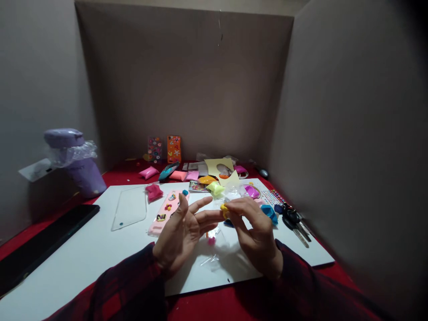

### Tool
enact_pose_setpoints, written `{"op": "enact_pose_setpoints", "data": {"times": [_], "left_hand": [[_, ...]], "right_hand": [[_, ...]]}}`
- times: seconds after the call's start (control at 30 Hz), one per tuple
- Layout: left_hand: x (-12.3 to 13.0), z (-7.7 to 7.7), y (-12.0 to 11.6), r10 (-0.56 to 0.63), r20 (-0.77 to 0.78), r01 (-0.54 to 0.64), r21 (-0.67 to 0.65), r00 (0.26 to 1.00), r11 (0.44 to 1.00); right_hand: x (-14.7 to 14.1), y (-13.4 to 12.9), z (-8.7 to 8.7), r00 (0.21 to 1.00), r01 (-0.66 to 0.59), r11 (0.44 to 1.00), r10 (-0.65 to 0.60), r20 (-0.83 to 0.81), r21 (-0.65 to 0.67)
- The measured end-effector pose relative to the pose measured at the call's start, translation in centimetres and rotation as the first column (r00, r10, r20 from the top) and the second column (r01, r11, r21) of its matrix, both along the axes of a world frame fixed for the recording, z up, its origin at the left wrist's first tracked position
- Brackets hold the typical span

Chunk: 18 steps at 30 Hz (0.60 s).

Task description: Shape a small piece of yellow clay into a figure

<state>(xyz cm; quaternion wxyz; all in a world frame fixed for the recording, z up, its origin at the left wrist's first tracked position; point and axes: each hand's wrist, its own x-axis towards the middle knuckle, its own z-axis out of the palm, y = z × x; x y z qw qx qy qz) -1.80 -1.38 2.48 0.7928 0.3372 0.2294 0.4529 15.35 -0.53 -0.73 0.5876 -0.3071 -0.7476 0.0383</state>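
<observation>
My right hand (254,232) pinches a small yellow piece of clay (224,209) between thumb and fingertips. Palm up with its fingers spread, my left hand (189,229) reaches toward it, a fingertip meeting the yellow piece. Partly behind my left hand lies a pink phone case (156,227) decorated with small colourful shapes. Clear plastic (217,256) and a small pink bit (211,240) are on the white board (133,263) below the hands. A lime-yellow packet (216,189) rests just beyond them.
A clear case (131,208) and red packet (154,192) lie left of the pink case. Keys (301,229) and a blue packet (269,215) are at right. A purple bottle (80,167) and black phone (56,240) are at left. Decorated cases (174,149) stand behind.
</observation>
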Motion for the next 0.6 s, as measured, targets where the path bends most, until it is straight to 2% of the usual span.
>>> {"op": "enact_pose_setpoints", "data": {"times": [0.07,0.2,0.3,0.37,0.43,0.5,0.6], "left_hand": [[0.0,-0.1,0.0,0.005,0.001,-0.005,-0.008,1.000,1.000],[-0.1,-0.1,0.2,-0.072,0.083,0.076,-0.047,0.994,0.996],[-0.4,-0.2,0.5,-0.103,0.116,0.113,-0.081,0.988,0.990],[-0.4,-0.3,0.6,-0.113,0.140,0.127,-0.099,0.984,0.987],[-0.4,-0.4,0.6,-0.136,0.191,0.159,-0.111,0.972,0.981],[-0.3,-0.4,0.5,-0.175,0.248,0.209,-0.117,0.953,0.971],[-0.1,-0.4,0.4,-0.225,0.298,0.265,-0.103,0.928,0.959]], "right_hand": [[-0.1,0.0,0.0,1.000,-0.004,1.000,0.004,0.001,-0.001],[-0.3,-0.4,-0.3,0.968,-0.080,0.990,0.049,-0.246,-0.117],[-0.4,-0.6,-0.4,0.933,-0.042,0.990,-0.009,-0.359,-0.134],[-0.4,-0.5,-0.3,0.955,-0.011,0.998,-0.009,-0.296,-0.067],[-0.2,-0.2,-0.2,0.994,-0.002,0.999,0.006,-0.112,0.038],[-0.1,0.2,-0.2,0.999,0.004,0.995,-0.008,0.042,0.095],[0.0,0.4,-0.2,0.999,0.034,0.997,-0.037,0.033,0.073]]}}
